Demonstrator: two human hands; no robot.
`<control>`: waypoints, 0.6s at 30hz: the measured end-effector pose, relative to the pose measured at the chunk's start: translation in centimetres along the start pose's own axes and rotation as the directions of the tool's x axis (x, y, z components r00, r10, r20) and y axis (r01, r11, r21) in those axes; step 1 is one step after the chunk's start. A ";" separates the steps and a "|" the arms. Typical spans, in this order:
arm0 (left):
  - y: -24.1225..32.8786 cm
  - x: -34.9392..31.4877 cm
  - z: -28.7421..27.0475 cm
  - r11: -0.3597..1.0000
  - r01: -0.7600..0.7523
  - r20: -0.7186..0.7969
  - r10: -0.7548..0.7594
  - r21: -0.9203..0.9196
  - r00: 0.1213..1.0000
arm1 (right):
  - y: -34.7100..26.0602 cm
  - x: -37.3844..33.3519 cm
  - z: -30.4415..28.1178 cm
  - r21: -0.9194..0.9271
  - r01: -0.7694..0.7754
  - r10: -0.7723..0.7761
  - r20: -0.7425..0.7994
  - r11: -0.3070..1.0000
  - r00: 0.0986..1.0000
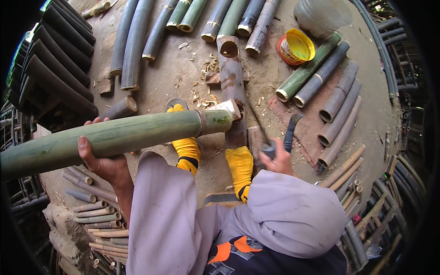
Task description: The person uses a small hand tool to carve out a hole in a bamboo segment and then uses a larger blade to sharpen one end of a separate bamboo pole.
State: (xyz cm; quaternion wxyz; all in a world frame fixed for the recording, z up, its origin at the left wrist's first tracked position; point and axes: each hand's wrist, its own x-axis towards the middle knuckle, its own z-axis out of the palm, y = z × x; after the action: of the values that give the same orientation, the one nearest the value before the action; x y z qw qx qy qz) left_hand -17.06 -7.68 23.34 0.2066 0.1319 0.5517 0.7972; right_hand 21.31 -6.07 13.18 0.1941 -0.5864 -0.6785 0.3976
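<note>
A thick green bamboo pole (137, 133) runs in from the left edge, with my left hand (103, 160) closed round it from below. Its cut right end (229, 108) shows pale wood and lies over a dark bamboo length (233, 75) that has a notch near its far end. My right hand (279, 158) is closed on the handle of a long, narrow-bladed knife (258, 120). The blade points away from me, slightly blurred, just right of the pole's cut end; I cannot tell whether it touches anything. Beside that hand lies a curved machete (291, 130).
My feet in yellow socks (239, 167) flank the work. Bamboo lengths lie across the far ground (137, 46) and at the right (337, 98). A yellow-red tub (297, 47) stands far right near a greyish rounded container (323, 16). Shavings (204, 98) litter the ground; thin canes (103, 220) are stacked near left.
</note>
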 end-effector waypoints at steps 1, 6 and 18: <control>-0.3 0.0 0.1 1.000 0.006 0.017 -0.005 -0.011 1.000 | -0.4 1.1 1.0 0.013 -0.017 0.016 0.071 1.000 0.997; 0.2 -0.4 -0.9 1.000 -0.018 -0.020 0.018 0.000 1.000 | -5.5 4.0 1.8 0.107 0.338 -0.342 0.017 0.935 0.940; -0.5 0.1 -1.8 1.000 -0.008 -0.049 0.008 0.012 0.999 | -6.5 4.2 2.9 0.140 0.237 -0.238 -0.010 0.961 0.971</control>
State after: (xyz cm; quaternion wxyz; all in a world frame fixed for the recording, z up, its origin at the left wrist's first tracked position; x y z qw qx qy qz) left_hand -17.87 -9.02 22.24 0.1890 0.1157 0.5606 0.7979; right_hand 14.10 -2.98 15.56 0.2789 -0.4842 -0.7149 0.4203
